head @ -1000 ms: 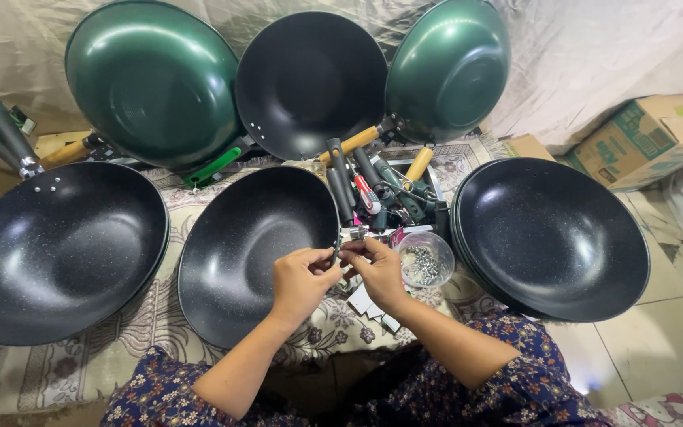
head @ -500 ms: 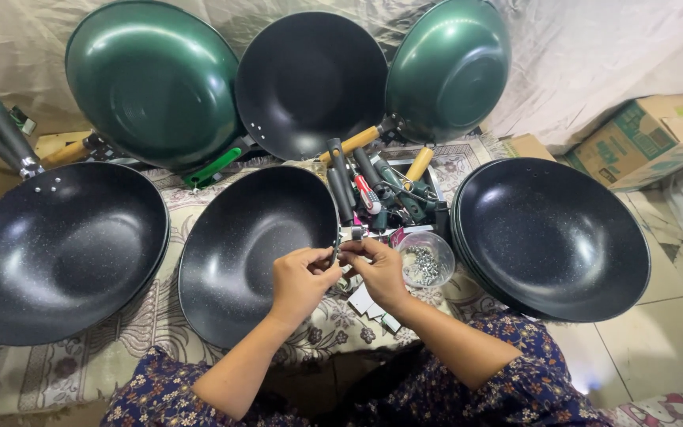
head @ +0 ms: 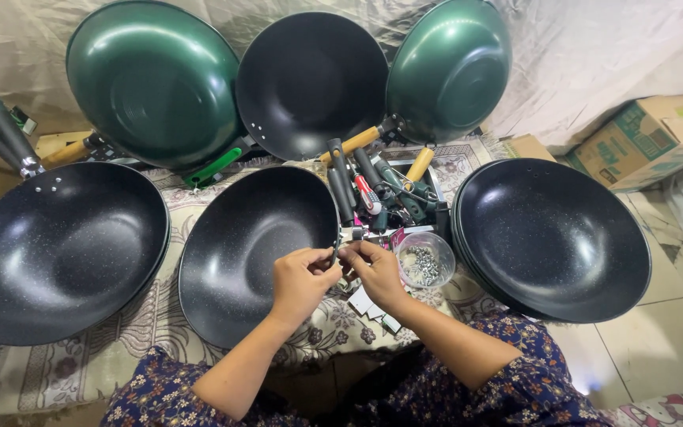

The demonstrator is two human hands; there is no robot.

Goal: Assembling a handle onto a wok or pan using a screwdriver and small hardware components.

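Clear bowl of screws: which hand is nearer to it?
Right. The right hand sits just left of the clear bowl of screws, almost touching its rim. The left hand is farther left, over the rim of the middle black wok.

Patterned mat carries black woks, perhaps floor beneath.

A pale, shiny sheet hangs crumpled across the back as the wall cover. Below, a patterned floral rug spreads over the ground, meeting cream floor tiles on the right. A cardboard box sits there against the sheet, brightly lit.
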